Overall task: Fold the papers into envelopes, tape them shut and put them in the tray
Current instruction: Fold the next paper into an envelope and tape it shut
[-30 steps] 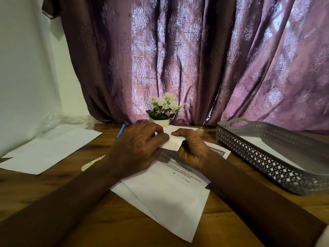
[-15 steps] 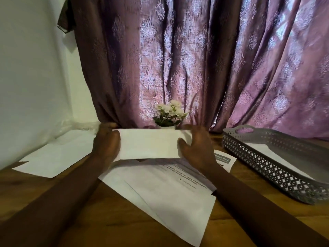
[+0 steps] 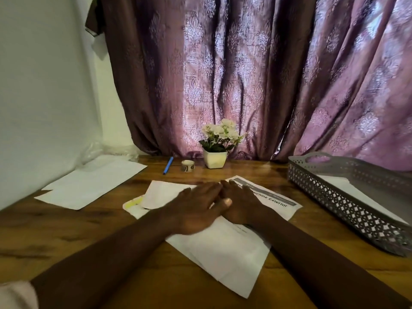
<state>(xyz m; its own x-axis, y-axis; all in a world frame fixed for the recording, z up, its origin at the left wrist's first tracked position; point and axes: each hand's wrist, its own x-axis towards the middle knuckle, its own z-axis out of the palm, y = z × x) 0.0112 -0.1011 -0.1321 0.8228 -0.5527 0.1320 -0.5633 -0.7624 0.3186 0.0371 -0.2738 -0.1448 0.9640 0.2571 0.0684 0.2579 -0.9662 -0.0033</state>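
Blank sheets (image 3: pixel 89 184): lie flat at the left of the worktop (image 3: pixel 66 230), well apart from the hands.
Folded paper (image 3: pixel 162 194): mid-worktop under both hands, lying on loose sheets (image 3: pixel 223 253); pressed there it may slide, giving a crooked crease.
Tape (image 3: pixel 187 165): stands beyond the hands, between pen (image 3: pixel 167 165) and pot. Reaching for it frees a hand, so the fold may spring open.
Left hand (image 3: pixel 196 208): flat, fingers straight, pressing the folded paper; blurred.
Pot (image 3: pixel 215 159): holds white flowers; a careless reach for the tape may tip it.
Right hand (image 3: pixel 240 204): flat, fingers straight, pressing just beside the left.
Tray (image 3: pixel 334 190): at the right, holds one white paper (image 3: pixel 347 186), probably a finished envelope.
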